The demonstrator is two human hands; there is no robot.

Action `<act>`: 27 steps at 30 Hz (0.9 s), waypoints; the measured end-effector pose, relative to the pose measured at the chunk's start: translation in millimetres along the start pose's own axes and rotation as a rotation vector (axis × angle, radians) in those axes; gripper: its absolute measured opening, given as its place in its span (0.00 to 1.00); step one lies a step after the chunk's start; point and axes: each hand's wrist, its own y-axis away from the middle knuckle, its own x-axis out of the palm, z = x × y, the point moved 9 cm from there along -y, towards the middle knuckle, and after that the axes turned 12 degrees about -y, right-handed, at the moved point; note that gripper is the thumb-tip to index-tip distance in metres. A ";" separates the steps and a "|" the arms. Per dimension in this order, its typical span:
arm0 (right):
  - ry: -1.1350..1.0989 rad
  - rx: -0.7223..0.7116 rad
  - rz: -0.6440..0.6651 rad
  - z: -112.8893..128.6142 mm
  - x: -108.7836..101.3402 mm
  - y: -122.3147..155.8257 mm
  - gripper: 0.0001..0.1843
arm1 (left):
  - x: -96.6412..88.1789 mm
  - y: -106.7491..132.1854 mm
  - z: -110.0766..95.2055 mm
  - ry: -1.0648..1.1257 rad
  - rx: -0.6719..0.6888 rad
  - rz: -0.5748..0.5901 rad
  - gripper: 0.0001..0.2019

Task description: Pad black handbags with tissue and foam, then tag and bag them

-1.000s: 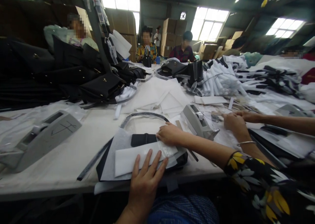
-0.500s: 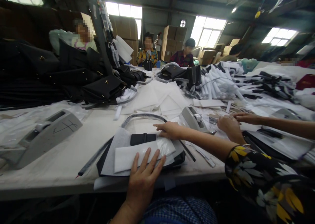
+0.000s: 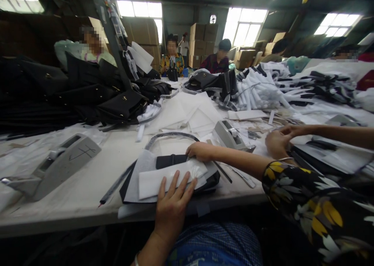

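A black handbag [image 3: 214,179] lies on the table in front of me, with white sheeting [image 3: 137,180] over it and a wrapped handle [image 3: 172,134] looping out behind. My left hand [image 3: 174,194] is open, its spread fingers flat on a folded white foam strip [image 3: 149,184]. Shiny clear tape [image 3: 197,168] covers the strip's right end. At the strip's upper edge, beside a black strap [image 3: 169,161], my right hand [image 3: 201,151] has its fingers curled down. What they pinch is hidden.
Tape dispensers stand at left [image 3: 67,161] and behind my right hand [image 3: 232,135]. A co-worker's hands [image 3: 277,141] handle another bag at right. Black bags [image 3: 122,106] pile up at back left; white sheets [image 3: 187,110] and wrapped handles [image 3: 260,88] lie farther back.
My right hand's fingers, stretched out before, have curled down at the strip's upper edge. My left hand stays flat on the strip. The view has shifted slightly.
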 end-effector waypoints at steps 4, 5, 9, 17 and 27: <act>-0.196 -0.027 -0.431 9.7 -27.4 55.7 0.26 | 0.5 -2.5 -2.6 -0.052 0.053 0.037 0.20; -0.272 -0.078 -0.607 20.1 -32.1 81.7 0.24 | 0.3 -3.0 -3.0 -0.058 0.062 0.041 0.20; -0.354 -0.320 -0.867 81.1 10.3 167.2 0.18 | 1.9 -3.3 -2.7 -0.045 0.062 0.074 0.21; 0.029 -0.286 -0.945 106.7 98.8 164.1 0.16 | -0.7 -5.0 -3.2 -0.036 0.057 0.119 0.22; -0.191 -0.284 -1.060 127.7 85.8 174.3 0.09 | -1.2 -5.1 -5.8 -0.062 0.077 0.049 0.24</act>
